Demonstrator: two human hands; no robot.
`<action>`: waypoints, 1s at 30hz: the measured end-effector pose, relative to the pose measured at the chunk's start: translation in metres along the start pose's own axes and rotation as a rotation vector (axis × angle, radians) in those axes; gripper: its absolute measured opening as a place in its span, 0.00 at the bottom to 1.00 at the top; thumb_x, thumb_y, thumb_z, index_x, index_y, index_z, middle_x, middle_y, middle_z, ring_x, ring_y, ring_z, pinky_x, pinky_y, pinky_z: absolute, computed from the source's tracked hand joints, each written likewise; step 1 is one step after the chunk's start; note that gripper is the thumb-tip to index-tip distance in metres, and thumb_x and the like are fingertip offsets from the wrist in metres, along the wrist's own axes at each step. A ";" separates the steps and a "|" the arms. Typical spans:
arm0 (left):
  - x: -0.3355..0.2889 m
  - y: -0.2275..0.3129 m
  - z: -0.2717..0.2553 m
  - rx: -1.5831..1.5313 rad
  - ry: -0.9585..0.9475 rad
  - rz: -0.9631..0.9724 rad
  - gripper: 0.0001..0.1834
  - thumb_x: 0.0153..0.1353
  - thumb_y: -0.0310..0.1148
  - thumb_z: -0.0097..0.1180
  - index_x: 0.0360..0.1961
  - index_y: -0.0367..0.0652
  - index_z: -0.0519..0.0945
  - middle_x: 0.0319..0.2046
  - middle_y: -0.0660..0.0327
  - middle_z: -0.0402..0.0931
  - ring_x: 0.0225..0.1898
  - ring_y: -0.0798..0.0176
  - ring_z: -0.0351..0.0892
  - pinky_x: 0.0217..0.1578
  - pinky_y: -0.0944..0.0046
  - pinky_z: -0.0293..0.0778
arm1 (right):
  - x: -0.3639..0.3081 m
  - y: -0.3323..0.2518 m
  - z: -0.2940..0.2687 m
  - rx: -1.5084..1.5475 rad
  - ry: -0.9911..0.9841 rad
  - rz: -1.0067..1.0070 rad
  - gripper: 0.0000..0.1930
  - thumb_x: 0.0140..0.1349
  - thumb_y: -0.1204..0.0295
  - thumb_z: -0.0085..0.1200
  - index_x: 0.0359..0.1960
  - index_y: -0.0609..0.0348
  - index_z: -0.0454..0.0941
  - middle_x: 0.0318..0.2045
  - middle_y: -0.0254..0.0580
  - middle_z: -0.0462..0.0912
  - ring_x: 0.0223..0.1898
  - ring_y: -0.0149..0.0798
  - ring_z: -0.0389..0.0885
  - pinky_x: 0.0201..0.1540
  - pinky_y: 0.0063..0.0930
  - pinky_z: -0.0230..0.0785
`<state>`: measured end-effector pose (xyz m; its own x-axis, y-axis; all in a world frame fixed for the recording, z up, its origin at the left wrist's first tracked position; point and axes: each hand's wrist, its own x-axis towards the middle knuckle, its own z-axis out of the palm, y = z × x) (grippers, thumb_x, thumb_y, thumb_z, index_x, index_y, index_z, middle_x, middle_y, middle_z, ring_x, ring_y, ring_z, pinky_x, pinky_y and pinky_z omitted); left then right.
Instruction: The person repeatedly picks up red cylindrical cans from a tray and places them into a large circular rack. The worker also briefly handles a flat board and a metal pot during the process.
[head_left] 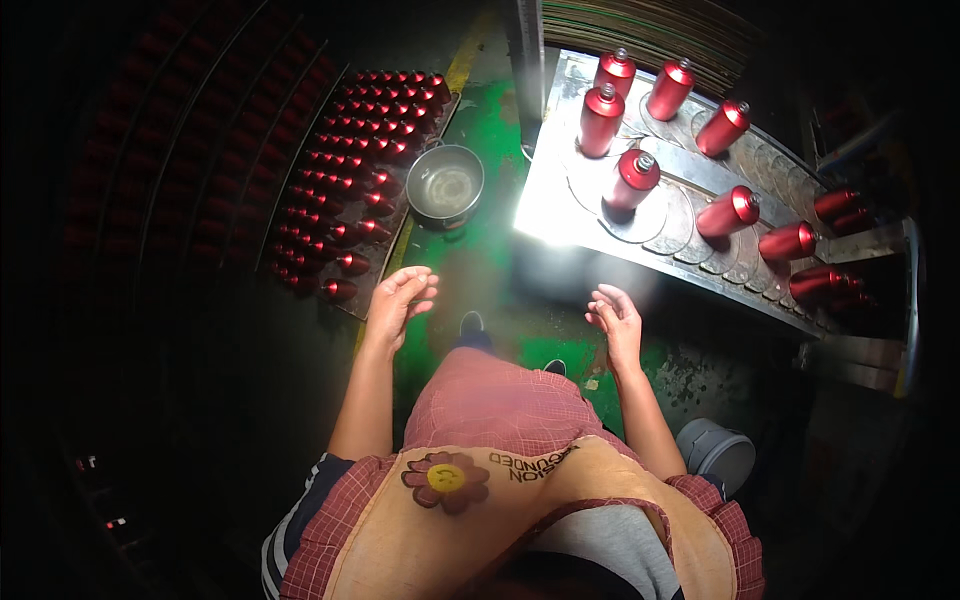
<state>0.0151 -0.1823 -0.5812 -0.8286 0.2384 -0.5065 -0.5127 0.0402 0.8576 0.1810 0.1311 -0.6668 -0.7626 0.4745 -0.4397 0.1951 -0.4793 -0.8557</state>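
You stand on a green floor [490, 262], bare hands held in mid-air in front of a checked apron [485, 398] with a flower patch [445, 478] on its tan bib. Your left hand [398, 305] hangs just beside a board [372, 274] packed with rows of red bottles [340, 289], its fingers loosely bent and slightly apart in the open air; whether the thumb meets a fingertip, you cannot tell from this angle. Your right hand [618, 325], fingers half curled with small gaps between them, is likewise touching nothing, near the front edge of a brightly lit metal table [548, 205].

The red bottles nearest your left hand stand at the near end of the board, to the left; beyond that hand, a round metal pot [447, 213] sits on the floor next to the board. On the table to your right, more bottles [637, 178] stand well apart from one another on round plates [645, 224], while those at the far right, in shadow, cluster closer together. Beside your right elbow, in dimmer light, is a grey bucket [720, 460]. Your shoes [472, 322] show below the apron's hem.
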 end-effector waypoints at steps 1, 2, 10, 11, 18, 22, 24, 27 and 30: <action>-0.003 -0.006 -0.017 0.013 0.038 -0.033 0.13 0.66 0.33 0.58 0.48 0.39 0.79 0.42 0.60 0.83 0.38 0.70 0.81 0.37 0.72 0.79 | -0.001 0.008 0.020 -0.042 -0.067 0.012 0.15 0.67 0.77 0.52 0.55 0.63 0.74 0.48 0.43 0.80 0.43 0.31 0.80 0.45 0.26 0.78; -0.005 -0.014 -0.036 0.010 0.077 -0.087 0.13 0.66 0.34 0.58 0.49 0.39 0.79 0.42 0.60 0.83 0.39 0.69 0.81 0.37 0.71 0.79 | 0.000 0.017 0.041 -0.074 -0.109 0.057 0.15 0.67 0.77 0.52 0.54 0.63 0.75 0.47 0.42 0.80 0.43 0.30 0.80 0.45 0.26 0.78; 0.058 -0.072 -0.311 -0.228 0.444 -0.158 0.15 0.64 0.35 0.60 0.50 0.42 0.80 0.43 0.62 0.83 0.41 0.67 0.80 0.42 0.64 0.76 | 0.088 0.115 0.290 -0.291 -0.460 0.218 0.13 0.68 0.75 0.52 0.53 0.61 0.75 0.42 0.35 0.81 0.41 0.28 0.79 0.43 0.23 0.75; 0.074 -0.078 -0.349 -0.232 0.522 -0.190 0.16 0.62 0.36 0.62 0.49 0.43 0.80 0.42 0.62 0.83 0.42 0.66 0.80 0.43 0.64 0.76 | 0.098 0.127 0.327 -0.331 -0.453 0.268 0.12 0.69 0.75 0.52 0.53 0.60 0.75 0.41 0.32 0.81 0.41 0.28 0.79 0.44 0.25 0.75; 0.209 -0.154 -0.550 -0.290 0.713 -0.254 0.17 0.60 0.35 0.61 0.50 0.48 0.80 0.39 0.66 0.79 0.38 0.69 0.78 0.38 0.68 0.74 | 0.188 0.216 0.535 -0.745 -0.838 0.083 0.15 0.64 0.73 0.58 0.52 0.58 0.78 0.42 0.35 0.81 0.45 0.31 0.79 0.49 0.26 0.73; 0.309 -0.259 -0.617 -0.321 0.854 -0.329 0.15 0.61 0.40 0.60 0.48 0.47 0.83 0.41 0.66 0.82 0.43 0.68 0.79 0.41 0.63 0.74 | 0.288 0.321 0.610 -1.114 -0.902 0.033 0.21 0.60 0.70 0.65 0.56 0.50 0.77 0.51 0.39 0.80 0.51 0.36 0.79 0.50 0.30 0.73; 0.365 -0.308 -0.641 -0.039 0.897 -0.117 0.16 0.62 0.40 0.60 0.49 0.46 0.83 0.42 0.64 0.83 0.45 0.65 0.80 0.44 0.62 0.75 | 0.350 0.392 0.645 -1.228 -1.027 -0.373 0.26 0.54 0.65 0.68 0.56 0.47 0.77 0.55 0.44 0.78 0.56 0.52 0.74 0.60 0.42 0.67; 0.432 -0.361 -0.655 -0.007 1.010 -0.115 0.14 0.63 0.38 0.60 0.47 0.43 0.84 0.43 0.62 0.82 0.47 0.64 0.80 0.48 0.60 0.75 | 0.437 0.493 0.688 -1.392 -1.154 -0.673 0.29 0.49 0.68 0.70 0.56 0.48 0.78 0.61 0.44 0.73 0.63 0.53 0.67 0.63 0.42 0.65; 0.471 -0.389 -0.652 0.283 1.108 0.086 0.12 0.62 0.35 0.63 0.43 0.42 0.86 0.43 0.61 0.83 0.43 0.66 0.80 0.45 0.62 0.77 | 0.496 0.568 0.720 -1.035 -1.222 -0.869 0.22 0.51 0.75 0.66 0.51 0.45 0.82 0.55 0.40 0.79 0.55 0.47 0.77 0.59 0.39 0.70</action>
<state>-0.3226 -0.7180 -1.2114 -0.6728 -0.7292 -0.1251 -0.4924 0.3152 0.8113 -0.5305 -0.4371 -1.1749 -0.7244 -0.6628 0.1899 -0.5609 0.4063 -0.7213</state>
